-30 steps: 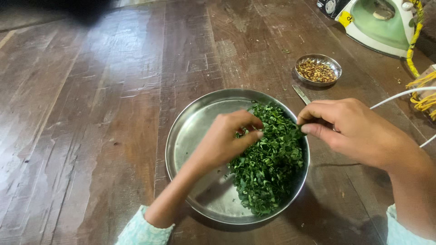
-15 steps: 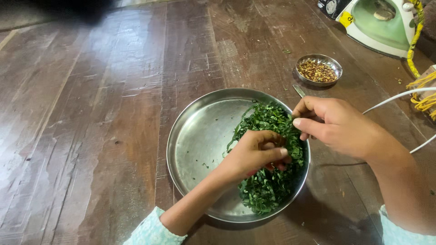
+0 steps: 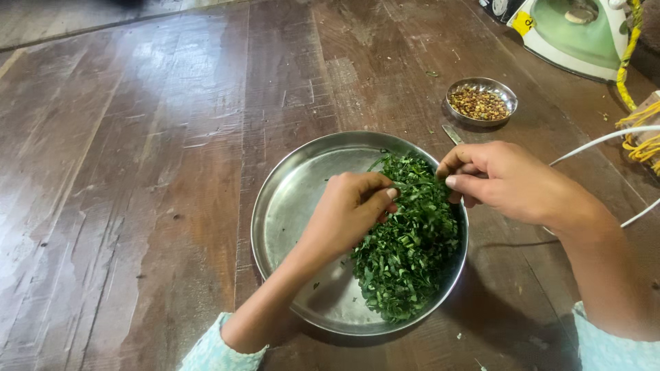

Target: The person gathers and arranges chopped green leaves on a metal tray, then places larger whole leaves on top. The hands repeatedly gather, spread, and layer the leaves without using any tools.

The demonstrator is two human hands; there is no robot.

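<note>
A round steel plate point(image 3: 289, 199) sits on the wooden floor, its right half heaped with chopped green leaves point(image 3: 405, 247). My left hand point(image 3: 347, 209) hovers over the upper part of the heap, thumb and fingers pinched on a bit of leaf. My right hand point(image 3: 509, 178) rests at the plate's right rim, fingers curled and pinched together at the edge of the leaves. The two hands' fingertips are close to each other across the top of the heap.
A small steel bowl of brown seeds point(image 3: 480, 103) stands beyond the plate. A thin metal blade point(image 3: 452, 133) lies between them. A green and white clothes iron point(image 3: 574, 34), yellow cord point(image 3: 636, 130) and a white cable point(image 3: 605, 141) occupy the far right.
My left hand has lifted out of the middle of the heap and moved back up to its top edge. My right hand has stayed by the rim, shifting slightly.
</note>
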